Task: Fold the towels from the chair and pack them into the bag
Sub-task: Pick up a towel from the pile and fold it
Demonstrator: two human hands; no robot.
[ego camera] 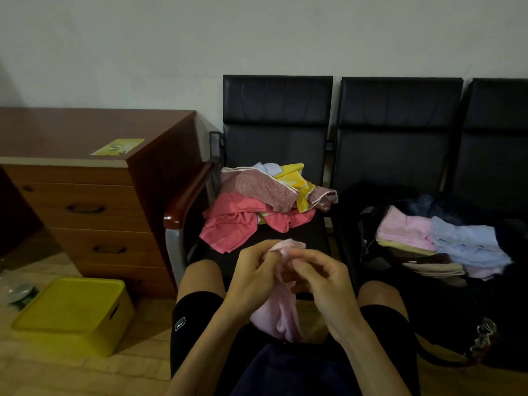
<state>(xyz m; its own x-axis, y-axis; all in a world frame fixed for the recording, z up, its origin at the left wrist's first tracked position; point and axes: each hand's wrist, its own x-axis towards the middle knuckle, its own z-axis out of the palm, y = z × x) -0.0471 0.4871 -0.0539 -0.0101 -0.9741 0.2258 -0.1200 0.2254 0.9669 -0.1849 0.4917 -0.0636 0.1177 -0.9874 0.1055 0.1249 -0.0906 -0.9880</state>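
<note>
A light pink towel [281, 315] hangs between my knees, bunched at its top. My left hand [257, 274] and my right hand [323, 277] pinch that top edge close together, just in front of the black chair [274, 110]. On the chair's seat lies a loose pile of unfolded towels [257, 201]: coral pink, brown patterned, yellow and pale blue. To the right, an open black bag [368, 224] rests on the second chair and holds folded towels [434, 238] in pink, blue, yellow and beige.
A wooden desk with drawers [85, 195] stands at the left against the wall. A yellow plastic box [74, 312] sits on the tiled floor beside my left knee. A third black chair [497, 132] is at the far right.
</note>
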